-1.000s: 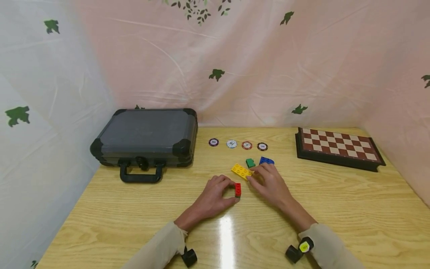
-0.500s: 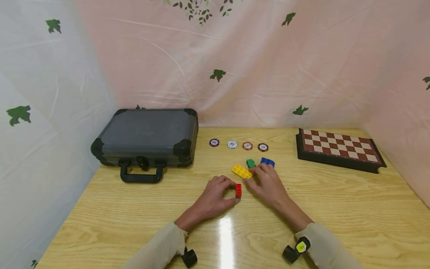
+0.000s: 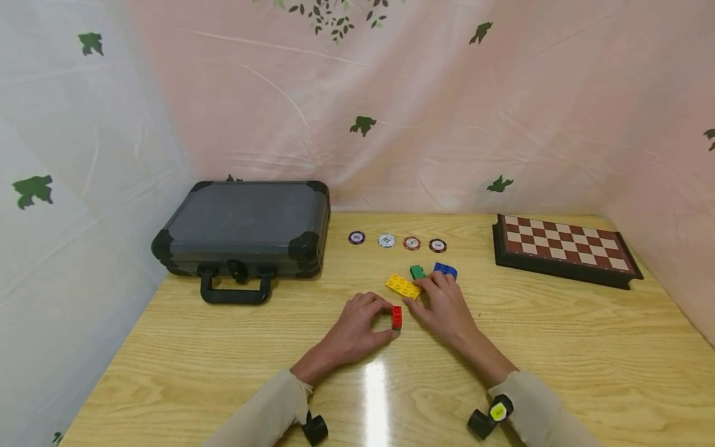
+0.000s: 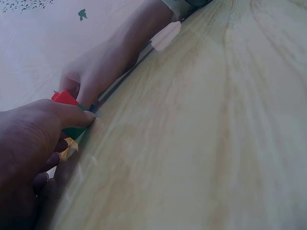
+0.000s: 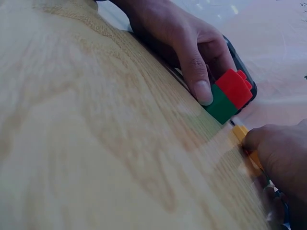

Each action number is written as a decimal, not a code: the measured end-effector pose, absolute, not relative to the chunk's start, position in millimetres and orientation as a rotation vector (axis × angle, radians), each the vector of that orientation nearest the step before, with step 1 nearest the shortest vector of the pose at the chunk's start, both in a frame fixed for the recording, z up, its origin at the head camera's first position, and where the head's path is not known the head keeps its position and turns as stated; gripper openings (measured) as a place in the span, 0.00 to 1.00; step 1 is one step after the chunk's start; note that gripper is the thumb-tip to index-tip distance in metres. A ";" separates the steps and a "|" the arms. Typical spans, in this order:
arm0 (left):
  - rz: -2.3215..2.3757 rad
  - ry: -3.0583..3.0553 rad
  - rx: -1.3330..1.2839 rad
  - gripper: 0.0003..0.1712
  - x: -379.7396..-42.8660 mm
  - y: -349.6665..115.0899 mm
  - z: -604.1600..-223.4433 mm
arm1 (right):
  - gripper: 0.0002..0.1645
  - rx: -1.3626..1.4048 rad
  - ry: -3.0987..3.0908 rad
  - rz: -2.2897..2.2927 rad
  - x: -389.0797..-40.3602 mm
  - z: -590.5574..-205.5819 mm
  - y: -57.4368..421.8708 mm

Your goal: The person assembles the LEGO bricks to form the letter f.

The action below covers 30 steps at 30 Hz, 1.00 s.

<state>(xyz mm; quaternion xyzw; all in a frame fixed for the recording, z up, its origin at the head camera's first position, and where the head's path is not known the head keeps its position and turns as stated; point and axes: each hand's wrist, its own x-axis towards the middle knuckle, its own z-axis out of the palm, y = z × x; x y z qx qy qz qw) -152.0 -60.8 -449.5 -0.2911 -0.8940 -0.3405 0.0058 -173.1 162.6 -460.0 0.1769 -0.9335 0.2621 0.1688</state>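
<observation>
Sitting near the middle of the wooden surface, the red brick rides on top of a green brick, and the left hand has that pair! Thumb and forefinger curve round in a wide arch, tips pinching opposite ends; whether the pair touches the wood is hard to judge. Just beyond, towards the back edge, lies the yellow brick, studs up, and the right hand pinches its right-hand end, thumb and forefinger close together. Right behind that, the small green piece, with the blue brick beside it, partly hidden by the fingers. Farther out, four chips in a row near the back edge: purple, pale blue, red-rimmed, black-rimmed. Over in the back left corner stands a closed dark grey case, its handle towards the front edge. Across by the back right corner, a chessboard sits at a slant, and behind everything hangs pale pink cloth with green leaf and bird shapes.
</observation>
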 end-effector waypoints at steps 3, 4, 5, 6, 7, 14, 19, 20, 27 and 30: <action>-1.064 -2.801 -0.911 0.19 -152.1 -60.6 -450.1 | 0.25 0.500 -2.658 0.763 -172.7 -459.1 163.0; -1.065 -2.802 -0.912 0.19 -152.0 -60.4 -449.9 | 0.25 0.498 -2.662 0.768 -172.5 -458.8 163.2; -1.065 -2.802 -0.913 0.19 -151.9 -60.3 -449.8 | 0.25 0.496 -2.667 0.778 -172.2 -458.6 163.4; -1.066 -2.802 -0.914 0.19 -151.8 -60.2 -449.7 | 0.25 0.495 -2.671 0.787 -171.9 -458.2 163.6; -1.065 -2.801 -0.915 0.19 -151.8 -60.0 -449.6 | 0.25 0.493 -2.676 0.797 -171.5 -457.6 163.8; -1.068 -2.802 -0.919 0.19 -151.8 -59.3 -450.5 | 0.24 0.479 -2.706 0.905 -168.1 -453.4 167.1; -1.063 -2.818 -0.908 0.19 -151.5 -59.5 -449.8 | 0.24 0.466 -2.717 1.005 -165.4 -450.1 170.0; -1.063 -2.821 -0.904 0.20 -151.5 -59.5 -449.5 | 0.23 0.469 -2.713 1.016 -164.8 -449.5 170.5; -1.064 -2.834 -0.893 0.20 -152.6 -59.5 -450.7 | 0.20 0.506 -2.662 1.051 -160.1 -446.1 174.7; -1.068 -2.836 -0.890 0.20 -153.1 -59.6 -451.3 | 0.19 0.543 -2.638 1.049 -157.9 -444.0 176.3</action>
